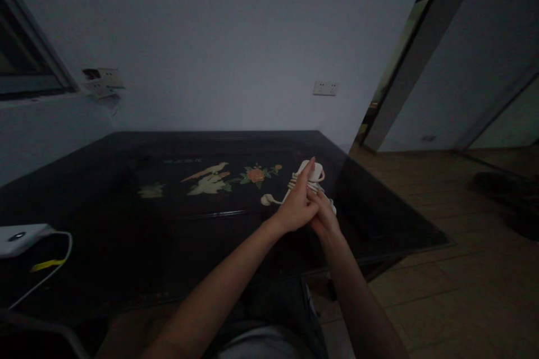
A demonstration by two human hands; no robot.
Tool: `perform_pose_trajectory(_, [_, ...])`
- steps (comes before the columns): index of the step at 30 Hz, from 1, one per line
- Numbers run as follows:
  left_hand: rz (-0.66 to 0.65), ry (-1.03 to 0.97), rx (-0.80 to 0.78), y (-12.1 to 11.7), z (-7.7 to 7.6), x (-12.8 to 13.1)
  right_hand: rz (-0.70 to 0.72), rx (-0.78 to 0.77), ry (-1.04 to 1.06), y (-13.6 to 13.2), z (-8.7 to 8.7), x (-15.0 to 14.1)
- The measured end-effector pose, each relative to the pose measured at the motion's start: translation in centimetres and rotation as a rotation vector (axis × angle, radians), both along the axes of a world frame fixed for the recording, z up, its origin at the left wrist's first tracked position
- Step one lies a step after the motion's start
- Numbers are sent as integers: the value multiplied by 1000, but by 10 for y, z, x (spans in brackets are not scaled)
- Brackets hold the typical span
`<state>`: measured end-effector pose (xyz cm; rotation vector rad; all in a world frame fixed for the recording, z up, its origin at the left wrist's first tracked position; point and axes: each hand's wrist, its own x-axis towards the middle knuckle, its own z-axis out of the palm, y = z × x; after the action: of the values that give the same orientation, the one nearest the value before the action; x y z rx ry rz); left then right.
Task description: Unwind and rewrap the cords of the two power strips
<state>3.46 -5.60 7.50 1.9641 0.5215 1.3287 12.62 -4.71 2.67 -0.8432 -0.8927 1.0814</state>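
Dim, underexposed, bluish on the wall (219, 56). Falls off toward the corners. Thin glare streaks on the black tabletop (370, 202), otherwise near-black with lost shadow detail. Soft on the white cord bundle (317, 171). Wide-angle stretch at edges. Can't place light source.

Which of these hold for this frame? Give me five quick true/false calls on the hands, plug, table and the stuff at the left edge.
1. The left hand and right hand are at the white block. True.
2. The plug lies to the right of both hands. False: it lies to their left.
3. The table has a plain top. False: it shows a bird and flowers.
4. A cable runs from the white box at the left edge. True.
5. The yellow tab is beside the hands. False: it is by the cable, far left.
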Motion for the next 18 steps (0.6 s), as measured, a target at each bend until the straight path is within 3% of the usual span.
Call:
perform_pose_trajectory(4, [64, -66, -20, 3, -11, -23, 23, -6, 75, 1, -1, 1])
perform_pose_trajectory(8, [148, 158, 51, 8, -33, -63, 35, -53, 85, 4, 7, 10])
perform_pose_trajectory(10, [151, 239, -24, 14, -44, -78, 94, -89, 39, 8, 9, 16])
perform_pose_trajectory(14, [13, 433, -202, 30, -64, -91, 261, -187, -55, 20, 8, 21])
perform_pose_trajectory(18, [61, 398, -257, 48, -77, -94, 301, -325, -117, 33, 3, 20])
